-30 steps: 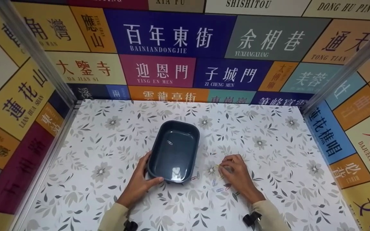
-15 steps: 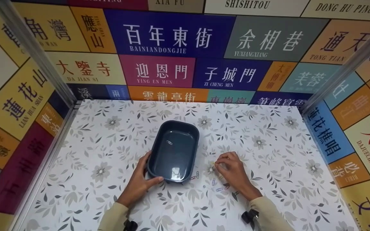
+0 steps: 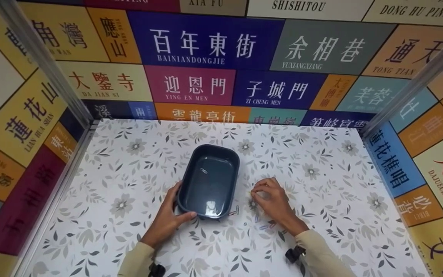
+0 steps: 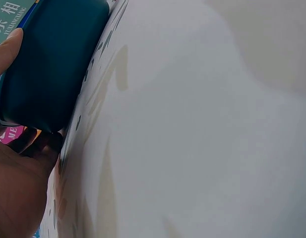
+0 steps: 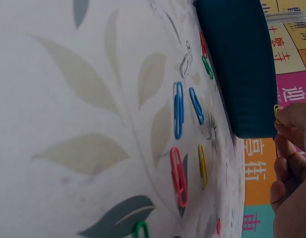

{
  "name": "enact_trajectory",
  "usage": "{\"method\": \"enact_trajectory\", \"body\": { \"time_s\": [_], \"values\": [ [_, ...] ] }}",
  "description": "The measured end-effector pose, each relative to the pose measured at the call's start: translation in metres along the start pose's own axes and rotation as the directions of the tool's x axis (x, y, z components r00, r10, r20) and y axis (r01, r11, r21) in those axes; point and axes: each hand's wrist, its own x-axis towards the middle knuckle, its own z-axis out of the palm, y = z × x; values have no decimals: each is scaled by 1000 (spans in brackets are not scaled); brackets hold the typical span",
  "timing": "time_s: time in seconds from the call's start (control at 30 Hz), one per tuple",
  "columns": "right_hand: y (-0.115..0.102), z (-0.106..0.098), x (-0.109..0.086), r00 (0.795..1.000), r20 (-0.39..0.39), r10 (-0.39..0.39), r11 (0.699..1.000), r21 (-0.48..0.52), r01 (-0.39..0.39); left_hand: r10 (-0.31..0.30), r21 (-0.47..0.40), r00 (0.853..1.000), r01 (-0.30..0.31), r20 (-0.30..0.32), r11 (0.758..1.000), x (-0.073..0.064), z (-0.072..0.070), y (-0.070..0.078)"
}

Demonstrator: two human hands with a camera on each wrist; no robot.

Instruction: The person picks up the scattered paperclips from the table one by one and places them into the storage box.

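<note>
A dark blue rectangular dish (image 3: pixel 208 188) sits mid-table, with one small paper clip (image 3: pixel 204 170) lying inside. My left hand (image 3: pixel 169 217) holds the dish at its near left corner, thumb on the rim and fingers against the side. To the right of the dish, my right hand (image 3: pixel 273 200) pinches a yellow paper clip (image 5: pixel 277 113) between thumb and index finger. Below that hand, blue paper clips (image 5: pixel 178 110), a pink one (image 5: pixel 178 177), another yellow one (image 5: pixel 203 166) and a partly cut-off green one (image 5: pixel 141 230) lie on the table.
A red paper clip (image 5: pixel 203 44) and a green one (image 5: pixel 207 67) lie close beside the dish's right wall. White floral cloth (image 3: pixel 129 169) covers the table. Panels with large lettering (image 3: pixel 202 42) enclose its back and sides.
My right hand has moved left and slightly away from me, nearer the dish, with the yellow paper clip in its pinch. My left hand and the dish have stayed put.
</note>
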Motion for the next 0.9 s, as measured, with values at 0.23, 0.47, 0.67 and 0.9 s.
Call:
{"method": "enact_trajectory", "body": {
  "time_s": [0.23, 0.47, 0.67, 0.9],
  "values": [
    [-7, 2, 9, 1000, 28, 8, 998, 58, -9, -4, -1, 1000, 4, 1, 1000, -1, 0, -1],
    [-12, 5, 17, 997, 71, 17, 999, 29, -19, 4, 2, 1000, -4, 5, 1000, -1, 0, 0],
    [-14, 11, 24, 997, 71, 15, 999, 34, -17, 9, -9, 1000, -9, 5, 1000, 0, 0, 1],
    [-22, 20, 30, 993, 108, 35, 999, 19, -37, 3, -12, 1000, -3, 10, 1000, 0, 0, 0]
  ]
}}
